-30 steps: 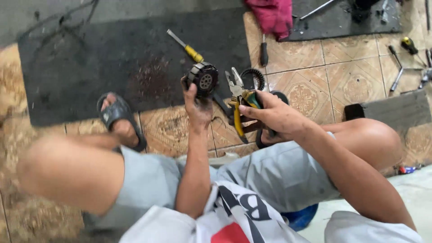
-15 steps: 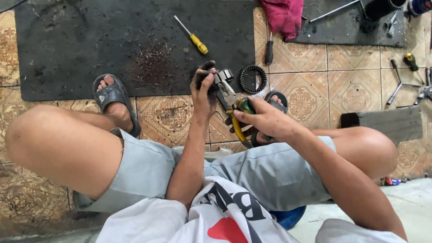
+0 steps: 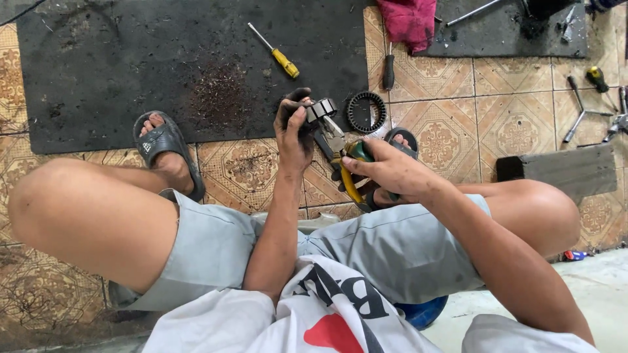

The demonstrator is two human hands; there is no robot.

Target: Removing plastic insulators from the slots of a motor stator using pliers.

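My left hand [image 3: 292,131], black with grease, grips a small round black metal part [image 3: 319,110] held up between my knees. My right hand [image 3: 386,171] holds pliers with yellow and green handles [image 3: 345,163]; their jaws bite on the edge of that part. A black toothed ring [image 3: 366,112] lies on the tiled floor just beyond the two hands.
A black rubber mat [image 3: 131,59] covers the floor ahead, with a yellow-handled screwdriver [image 3: 278,53] on it. A dark-handled screwdriver [image 3: 388,68], a red rag [image 3: 409,19], a wooden block [image 3: 566,171] and several hand tools [image 3: 579,108] lie to the right. My sandalled foot [image 3: 163,147] rests at the left.
The view has tilted down and steadied. My left hand has turned the round part edge-on, and the pliers have closed in on it.
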